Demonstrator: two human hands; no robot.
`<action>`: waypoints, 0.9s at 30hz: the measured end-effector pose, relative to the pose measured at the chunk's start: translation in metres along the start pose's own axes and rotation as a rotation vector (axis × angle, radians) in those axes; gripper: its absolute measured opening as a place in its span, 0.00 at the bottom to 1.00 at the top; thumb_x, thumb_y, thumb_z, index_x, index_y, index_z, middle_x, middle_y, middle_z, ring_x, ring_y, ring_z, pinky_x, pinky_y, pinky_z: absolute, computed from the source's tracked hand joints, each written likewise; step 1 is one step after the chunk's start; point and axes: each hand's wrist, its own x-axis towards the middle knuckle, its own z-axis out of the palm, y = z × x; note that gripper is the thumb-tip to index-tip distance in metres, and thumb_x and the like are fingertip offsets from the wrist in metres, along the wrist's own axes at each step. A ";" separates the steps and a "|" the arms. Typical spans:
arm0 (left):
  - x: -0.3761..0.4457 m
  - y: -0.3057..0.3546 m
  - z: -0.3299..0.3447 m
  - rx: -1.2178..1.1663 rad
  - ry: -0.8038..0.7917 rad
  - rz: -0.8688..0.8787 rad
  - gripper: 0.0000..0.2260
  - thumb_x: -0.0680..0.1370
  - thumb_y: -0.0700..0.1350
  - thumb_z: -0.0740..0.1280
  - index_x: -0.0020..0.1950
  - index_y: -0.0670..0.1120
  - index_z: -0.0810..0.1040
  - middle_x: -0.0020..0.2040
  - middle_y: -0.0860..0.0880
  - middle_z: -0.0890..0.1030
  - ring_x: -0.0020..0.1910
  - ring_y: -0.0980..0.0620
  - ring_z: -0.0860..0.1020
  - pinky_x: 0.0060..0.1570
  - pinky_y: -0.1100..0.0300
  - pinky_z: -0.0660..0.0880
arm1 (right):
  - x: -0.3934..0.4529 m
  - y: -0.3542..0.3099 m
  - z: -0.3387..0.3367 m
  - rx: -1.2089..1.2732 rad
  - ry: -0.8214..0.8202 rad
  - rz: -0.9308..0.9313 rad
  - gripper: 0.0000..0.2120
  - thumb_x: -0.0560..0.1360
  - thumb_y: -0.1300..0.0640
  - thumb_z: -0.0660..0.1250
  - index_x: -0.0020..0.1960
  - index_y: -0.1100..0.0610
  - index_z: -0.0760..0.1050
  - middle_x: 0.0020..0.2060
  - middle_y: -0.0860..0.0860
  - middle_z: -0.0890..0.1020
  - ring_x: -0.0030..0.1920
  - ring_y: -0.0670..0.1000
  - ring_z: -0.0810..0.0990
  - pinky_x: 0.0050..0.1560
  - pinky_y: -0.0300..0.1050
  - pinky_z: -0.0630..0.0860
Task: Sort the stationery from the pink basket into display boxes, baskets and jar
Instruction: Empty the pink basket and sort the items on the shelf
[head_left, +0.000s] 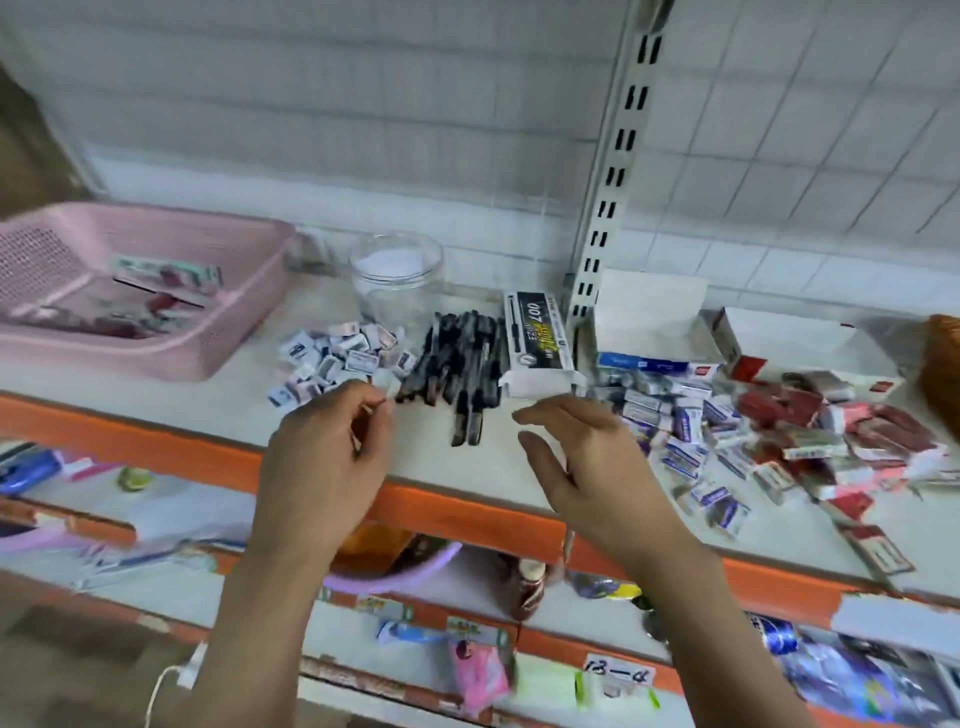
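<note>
Currently, a small white eraser (388, 383) is pinched between thumb and fingertips of the left hand (332, 457), at the near edge of a loose heap of small erasers (337, 364) on the shelf (493, 462). The right hand (592, 467) is held spread and empty just in front of the one black-printed pen box (537, 340), whose near flap lies open. Between heap and box a pile of black pens (457, 364) is seen; motion blur prevents an exact count, though well over a dozen are judged present. One clear jar (397, 275) stands behind the erasers, and one pink basket (208, 338) sits at far left with a few packets left inside. Two white display boxes (649, 317) are visible at right, behind a scatter of blue and red packets (727, 431) too numerous to count. A slip is judged possible: the pinched eraser is small and lightly held, and could be dropped onto the lower shelves. The open flap could also be snagged by the right hand, so that the box is shifted.
</note>
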 end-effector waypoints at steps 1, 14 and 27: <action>0.001 -0.005 0.000 0.003 -0.014 -0.009 0.06 0.76 0.45 0.63 0.43 0.46 0.78 0.35 0.50 0.81 0.29 0.49 0.76 0.33 0.57 0.73 | 0.005 -0.005 0.004 0.002 -0.003 -0.008 0.18 0.76 0.50 0.55 0.54 0.56 0.79 0.48 0.51 0.81 0.50 0.57 0.79 0.50 0.54 0.77; 0.042 -0.079 -0.048 0.041 0.090 0.047 0.07 0.75 0.45 0.63 0.42 0.45 0.79 0.35 0.51 0.80 0.29 0.51 0.75 0.33 0.59 0.72 | 0.063 -0.054 0.077 0.087 -0.036 -0.062 0.11 0.74 0.58 0.62 0.51 0.57 0.81 0.46 0.51 0.82 0.39 0.49 0.79 0.40 0.42 0.76; 0.150 -0.296 -0.155 0.063 -0.006 0.089 0.05 0.76 0.45 0.67 0.43 0.45 0.80 0.32 0.50 0.79 0.30 0.48 0.77 0.34 0.56 0.74 | 0.210 -0.220 0.184 0.131 0.144 -0.028 0.10 0.75 0.58 0.62 0.51 0.56 0.80 0.42 0.49 0.82 0.41 0.44 0.74 0.42 0.28 0.66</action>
